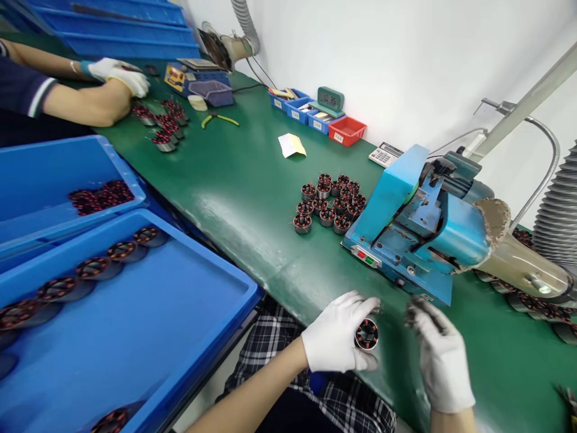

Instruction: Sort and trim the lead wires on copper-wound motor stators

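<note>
My left hand (340, 334), in a white glove, is closed around a motor stator (366, 334) with a silvery outer ring and copper windings. The stator's open face is turned up toward me, near the front edge of the green table. To its right, my gloved right hand (439, 349) is apart from the stator, below the blue machine (406, 222). Its darkened fingertips are blurred, so I cannot make out whether anything is between them. A group of similar stators (327, 216) stands on the table left of the machine.
At left, a blue tray (193, 300) holds a row of stators, with a blue bin (40, 174) behind it. A co-worker's gloved hands (124, 77) are at the far left. Small boxes (347, 130) and a calculator (385, 154) line the wall. More stators (536, 304) stand at right.
</note>
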`<state>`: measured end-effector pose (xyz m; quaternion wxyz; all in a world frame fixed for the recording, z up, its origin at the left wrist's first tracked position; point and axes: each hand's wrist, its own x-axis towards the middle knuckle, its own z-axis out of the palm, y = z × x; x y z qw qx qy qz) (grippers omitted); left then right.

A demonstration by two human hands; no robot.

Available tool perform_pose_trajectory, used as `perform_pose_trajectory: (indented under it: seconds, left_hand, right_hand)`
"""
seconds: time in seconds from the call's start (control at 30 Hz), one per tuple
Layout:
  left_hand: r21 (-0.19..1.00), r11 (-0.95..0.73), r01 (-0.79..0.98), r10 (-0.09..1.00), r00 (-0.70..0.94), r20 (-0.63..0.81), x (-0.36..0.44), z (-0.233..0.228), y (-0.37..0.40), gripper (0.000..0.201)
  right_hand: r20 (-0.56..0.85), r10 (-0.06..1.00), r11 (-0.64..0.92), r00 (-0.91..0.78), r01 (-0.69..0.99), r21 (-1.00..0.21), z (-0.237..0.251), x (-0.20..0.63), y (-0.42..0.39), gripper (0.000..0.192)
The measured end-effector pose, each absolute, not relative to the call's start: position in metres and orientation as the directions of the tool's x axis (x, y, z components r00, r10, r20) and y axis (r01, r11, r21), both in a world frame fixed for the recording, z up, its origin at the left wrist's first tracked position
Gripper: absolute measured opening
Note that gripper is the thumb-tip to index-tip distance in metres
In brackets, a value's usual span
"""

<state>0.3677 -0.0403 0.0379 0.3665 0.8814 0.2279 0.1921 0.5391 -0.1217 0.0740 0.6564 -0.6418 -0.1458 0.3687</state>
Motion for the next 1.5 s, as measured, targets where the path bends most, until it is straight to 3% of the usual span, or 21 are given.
perform_pose_trajectory:
  seconds: [0.07, 0.17, 0.27, 0.33, 0.4, 0.47, 0.57, 0.67, 0.73, 0.8, 0.9, 1.0, 1.07, 1.13, 1.23, 1.3, 1.5]
  left_hand:
    - [0.751, -0.606, 0.263, 0.521, 0.845, 0.124, 0.366, 0.036, -0.038, 0.096]
    - [0.756, -0.583, 0.298, 0.537, 0.84, 0.082, 0.367, 0.034, -0.037, 0.101]
    - [0.739, -0.596, 0.314, 0.572, 0.812, 0.117, 0.372, 0.034, -0.04, 0.097]
    - [0.723, -0.613, 0.319, 0.593, 0.79, 0.155, 0.377, 0.035, -0.042, 0.087]
    - [0.713, -0.62, 0.328, 0.62, 0.762, 0.188, 0.379, 0.036, -0.043, 0.08]
    - [0.713, -0.632, 0.304, 0.613, 0.759, 0.219, 0.378, 0.037, -0.042, 0.082]
    - [0.742, -0.644, 0.188, 0.511, 0.827, 0.234, 0.372, 0.039, -0.035, 0.083]
    - [0.776, -0.618, 0.123, 0.426, 0.883, 0.199, 0.367, 0.04, -0.029, 0.071]
    - [0.788, -0.603, 0.129, 0.426, 0.887, 0.181, 0.367, 0.041, -0.028, 0.062]
    - [0.789, -0.593, 0.164, 0.462, 0.871, 0.166, 0.368, 0.041, -0.029, 0.056]
    - [0.781, -0.585, 0.217, 0.519, 0.84, 0.155, 0.37, 0.043, -0.034, 0.052]
    - [0.779, -0.588, 0.217, 0.526, 0.834, 0.165, 0.37, 0.043, -0.036, 0.05]
    - [0.777, -0.589, 0.221, 0.528, 0.833, 0.164, 0.37, 0.041, -0.036, 0.05]
    - [0.774, -0.588, 0.236, 0.539, 0.827, 0.157, 0.37, 0.039, -0.036, 0.055]
    - [0.766, -0.591, 0.252, 0.554, 0.817, 0.158, 0.371, 0.036, -0.037, 0.061]
    - [0.762, -0.597, 0.25, 0.553, 0.816, 0.166, 0.371, 0.036, -0.037, 0.061]
    - [0.752, -0.611, 0.249, 0.542, 0.824, 0.166, 0.371, 0.036, -0.037, 0.061]
  right_hand:
    - [-0.343, 0.774, -0.297, 0.532, -0.173, -0.939, 0.059, 0.521, -0.12, 0.034]
    - [-0.266, 0.786, -0.294, 0.559, -0.041, -0.955, 0.042, 0.497, -0.114, 0.022]
    - [-0.264, 0.697, -0.148, 0.666, -0.227, -0.963, 0.048, 0.499, -0.112, 0.022]
    - [-0.243, 0.661, 0.066, 0.71, -0.377, -0.924, 0.061, 0.513, -0.117, 0.022]
    - [-0.167, 0.619, 0.214, 0.768, -0.37, -0.904, 0.075, 0.529, -0.125, 0.019]
    - [-0.092, 0.672, 0.087, 0.735, -0.202, -0.975, 0.082, 0.538, -0.134, 0.015]
    - [-0.084, 0.89, -0.209, 0.448, 0.237, -0.949, 0.076, 0.535, -0.143, 0.022]
    - [-0.054, 0.959, -0.182, 0.279, 0.457, -0.871, 0.059, 0.52, -0.147, 0.033]
    - [-0.035, 0.957, -0.172, 0.287, 0.468, -0.867, 0.049, 0.509, -0.147, 0.024]
    - [-0.096, 0.931, -0.236, 0.351, 0.382, -0.893, 0.043, 0.503, -0.146, 0.014]
    - [-0.282, 0.84, -0.323, 0.464, 0.009, -0.946, 0.041, 0.508, -0.144, 0.019]
    - [-0.343, 0.774, -0.108, 0.533, -0.422, -0.9, 0.047, 0.527, -0.144, 0.022]
    - [-0.315, 0.72, 0.062, 0.618, -0.509, -0.858, 0.054, 0.539, -0.145, 0.02]
    - [-0.304, 0.696, 0.037, 0.65, -0.456, -0.889, 0.061, 0.543, -0.147, 0.016]
    - [-0.391, 0.754, -0.272, 0.528, -0.291, -0.917, 0.066, 0.533, -0.148, 0.035]
    - [-0.421, 0.785, -0.39, 0.454, -0.165, -0.906, 0.064, 0.523, -0.147, 0.042]
    - [-0.164, 0.762, -0.469, 0.626, 0.359, -0.807, 0.06, 0.51, -0.134, 0.041]
